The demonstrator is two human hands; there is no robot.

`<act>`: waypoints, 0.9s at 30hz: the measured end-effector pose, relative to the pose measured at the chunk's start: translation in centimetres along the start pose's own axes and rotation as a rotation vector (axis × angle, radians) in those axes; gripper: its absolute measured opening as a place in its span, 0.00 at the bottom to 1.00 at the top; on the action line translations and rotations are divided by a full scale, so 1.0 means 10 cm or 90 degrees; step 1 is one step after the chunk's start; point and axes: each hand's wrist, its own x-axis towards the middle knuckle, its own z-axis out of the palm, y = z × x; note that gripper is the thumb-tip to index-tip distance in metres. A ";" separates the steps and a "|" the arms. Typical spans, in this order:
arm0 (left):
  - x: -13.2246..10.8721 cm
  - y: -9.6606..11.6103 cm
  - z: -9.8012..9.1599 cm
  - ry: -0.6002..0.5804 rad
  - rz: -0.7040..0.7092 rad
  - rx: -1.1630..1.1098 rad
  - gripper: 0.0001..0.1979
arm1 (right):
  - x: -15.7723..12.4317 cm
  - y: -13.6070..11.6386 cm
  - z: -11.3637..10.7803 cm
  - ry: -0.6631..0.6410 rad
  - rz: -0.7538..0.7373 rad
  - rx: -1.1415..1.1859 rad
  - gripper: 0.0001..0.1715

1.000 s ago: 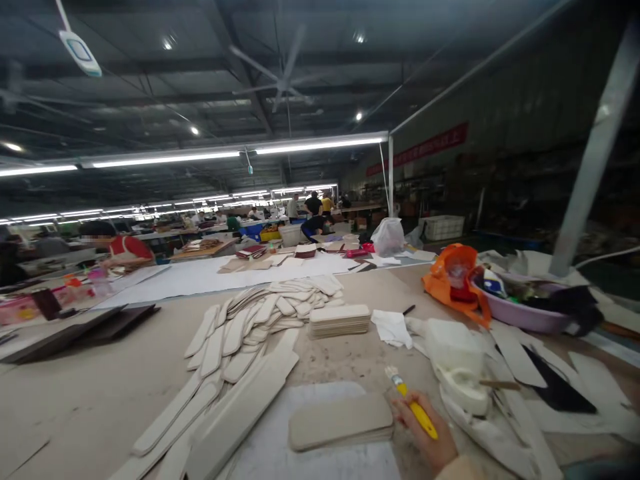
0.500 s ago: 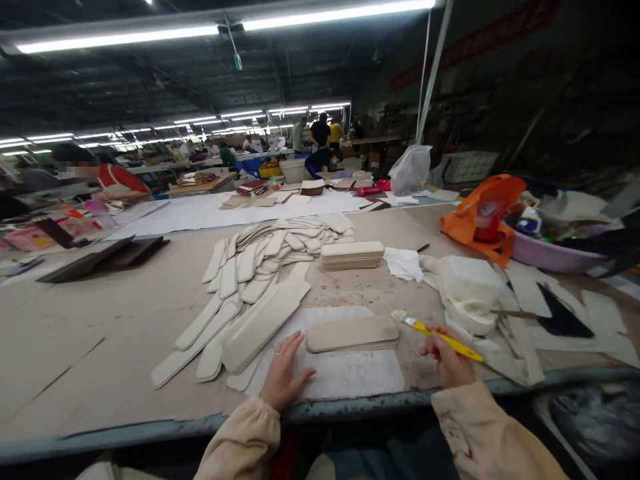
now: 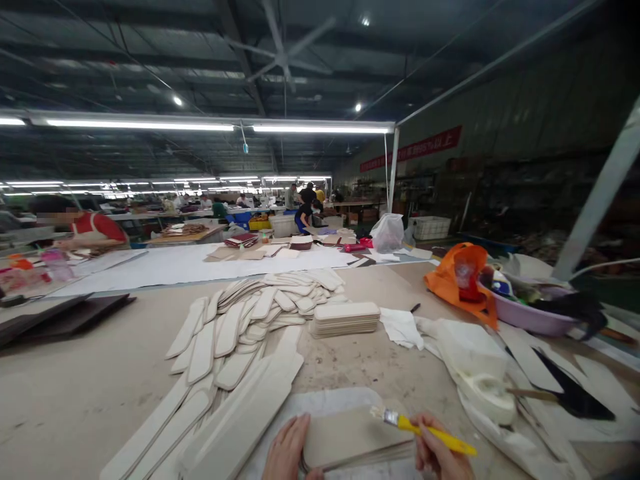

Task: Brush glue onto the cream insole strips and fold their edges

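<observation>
Half-seen: left hand [image 3: 287, 452], right hand [image 3: 443, 460], brush [image 3: 406, 425]

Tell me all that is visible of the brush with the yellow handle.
The yellow-handled brush is small and flat: short pale bristles, a shiny metal ferrule, a slim yellow handle, plastic by its look. The right hand grips the handle near its middle; the rear end sticks out to the right. It lies almost level, bristles pointing left, over the right end of a stack of flat beige pieces. Whether the bristles touch the stack is unclear.
</observation>
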 end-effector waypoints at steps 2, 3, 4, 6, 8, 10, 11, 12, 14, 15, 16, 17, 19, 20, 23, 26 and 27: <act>-0.03 0.11 -0.09 -0.013 -0.019 -0.017 0.38 | -0.02 0.00 0.07 -0.001 0.018 -0.008 0.23; -0.05 0.18 -0.16 -0.031 -0.024 -0.030 0.39 | -0.03 -0.01 0.10 -0.003 0.027 -0.012 0.23; -0.06 0.25 -0.23 -0.028 -0.046 -0.040 0.38 | -0.04 -0.02 0.14 -0.007 0.033 -0.016 0.23; -0.05 0.36 -0.35 -0.036 -0.052 -0.058 0.37 | -0.05 -0.05 0.23 -0.048 0.030 -0.024 0.22; -0.01 0.41 -0.42 -0.045 -0.056 -0.064 0.37 | -0.05 -0.05 0.34 -0.101 0.013 -0.053 0.20; 0.02 0.42 -0.43 -0.056 -0.062 -0.067 0.38 | -0.04 -0.03 0.48 -0.147 0.016 -0.094 0.18; 0.03 0.42 -0.43 -0.059 -0.064 -0.070 0.39 | -0.05 -0.03 0.55 -0.162 0.021 -0.114 0.18; 0.04 0.42 -0.43 -0.060 -0.065 -0.074 0.40 | -0.06 -0.02 0.62 -0.172 0.027 -0.131 0.18; 0.04 0.42 -0.43 -0.056 -0.065 -0.083 0.42 | -0.08 0.01 0.76 -0.182 0.035 -0.157 0.18; 0.04 0.43 -0.43 -0.053 -0.065 -0.088 0.43 | -0.08 0.03 0.82 -0.187 0.038 -0.167 0.18; 0.05 0.43 -0.43 -0.050 -0.067 -0.092 0.44 | -0.09 0.05 0.88 -0.193 0.039 -0.177 0.17; 0.05 0.44 -0.43 -0.047 -0.068 -0.097 0.45 | -0.09 0.07 0.93 -0.199 0.040 -0.189 0.17; 0.06 0.44 -0.43 -0.045 -0.070 -0.106 0.46 | -0.08 0.12 1.00 -0.208 0.038 -0.212 0.17; 0.06 0.45 -0.43 -0.044 -0.069 -0.110 0.46 | -0.08 0.14 1.02 -0.213 0.041 -0.223 0.17; 0.07 0.45 -0.43 -0.041 -0.065 -0.110 0.47 | -0.07 0.20 1.04 -0.225 0.056 -0.257 0.16; 0.08 0.45 -0.42 -0.043 -0.065 -0.099 0.47 | -0.05 0.22 1.01 -0.219 0.051 -0.294 0.15; 0.08 0.45 -0.41 -0.042 -0.065 -0.095 0.47 | -0.03 0.22 0.99 -0.213 0.041 -0.309 0.14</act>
